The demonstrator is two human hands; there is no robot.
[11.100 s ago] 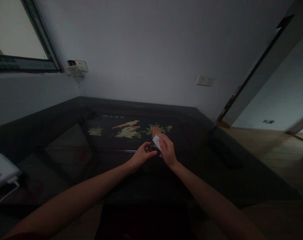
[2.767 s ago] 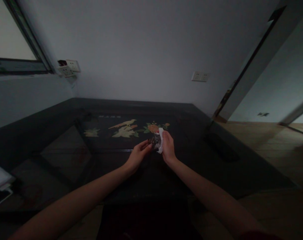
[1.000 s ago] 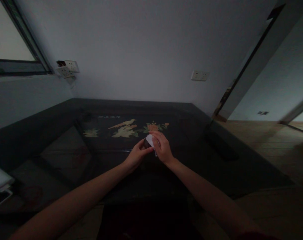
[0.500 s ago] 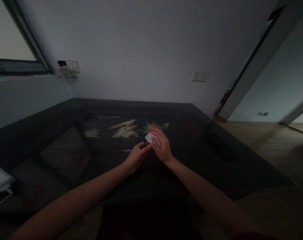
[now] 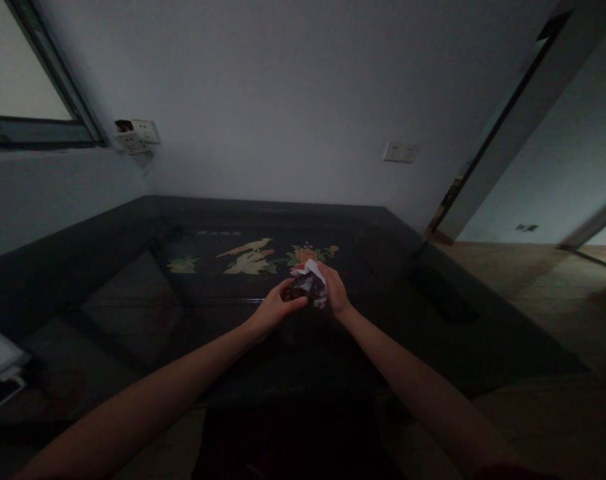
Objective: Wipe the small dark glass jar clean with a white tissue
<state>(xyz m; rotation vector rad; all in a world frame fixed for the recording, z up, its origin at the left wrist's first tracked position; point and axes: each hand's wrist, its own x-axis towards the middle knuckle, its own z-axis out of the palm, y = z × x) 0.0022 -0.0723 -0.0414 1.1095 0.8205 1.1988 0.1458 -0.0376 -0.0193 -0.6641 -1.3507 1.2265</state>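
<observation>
Both my hands meet above the dark glass-topped table (image 5: 133,280), just in front of its painted bird-and-flower panel (image 5: 255,257). My left hand (image 5: 271,308) pinches a small dark object (image 5: 300,289), too dim to name. A crumpled white tissue (image 5: 313,278) is gripped in my right hand (image 5: 335,291), with its fingers curled and the tissue pressed against that object. The room is very dark and details of the object are lost.
A white device with a cable (image 5: 0,363) lies at the table's left edge. Wall sockets (image 5: 134,133) and another socket plate (image 5: 400,152) sit on the wall behind. A window (image 5: 17,80) is at upper left. A doorway and wooden floor (image 5: 533,280) open to the right.
My right hand has turned so the tissue now sits crumpled on top of the dark object instead of wrapped flat round it. My left hand keeps its pinch in the same place.
</observation>
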